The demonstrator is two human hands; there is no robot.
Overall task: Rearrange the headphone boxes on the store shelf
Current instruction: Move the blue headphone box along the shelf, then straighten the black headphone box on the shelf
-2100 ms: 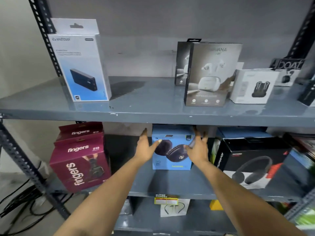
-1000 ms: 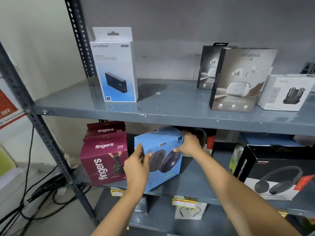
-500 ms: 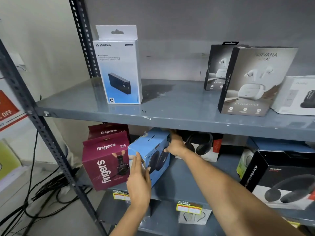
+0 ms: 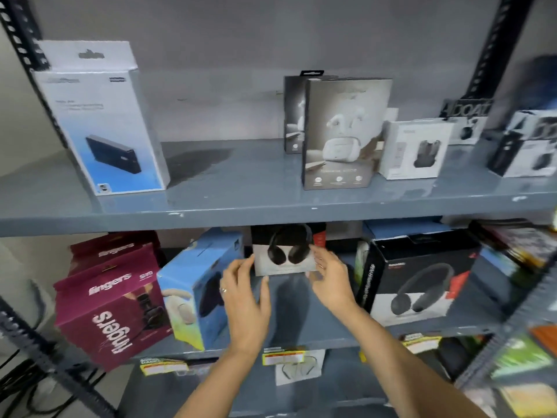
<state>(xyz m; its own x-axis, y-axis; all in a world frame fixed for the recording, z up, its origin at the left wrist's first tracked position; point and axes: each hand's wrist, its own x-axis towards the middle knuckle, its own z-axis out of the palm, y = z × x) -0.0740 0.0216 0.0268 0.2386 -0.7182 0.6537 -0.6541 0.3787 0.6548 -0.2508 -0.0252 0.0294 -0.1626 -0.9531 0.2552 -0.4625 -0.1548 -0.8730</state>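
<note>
Shelf (image 4: pixel 301 330), black-white box (image 4: pixel 283 251) — between hands (image 4: pixel 289 285)

Grey painted metal shelf (image 4: pixel 271 206) with a smooth, faintly glossy top, chipped paint along its near edge, perforated black metal upright (image 4: pixel 18 34) far left, matt maroon cardboard box (image 4: pixel 111 309), glossy blue cardboard box (image 4: pixel 196 285), paper price tags (image 4: pixel 281 357)

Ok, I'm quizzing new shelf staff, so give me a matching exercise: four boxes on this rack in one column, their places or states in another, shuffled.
Boxes:
1. maroon box
2. blue box
3. power bank box
4. black-and-white box

Places:
A. top shelf, far left
B. between both hands, at the back of the middle shelf
C. middle shelf, far left
D. middle shelf, just right of the maroon one

Pairs: 1-C, 2-D, 3-A, 4-B
</note>
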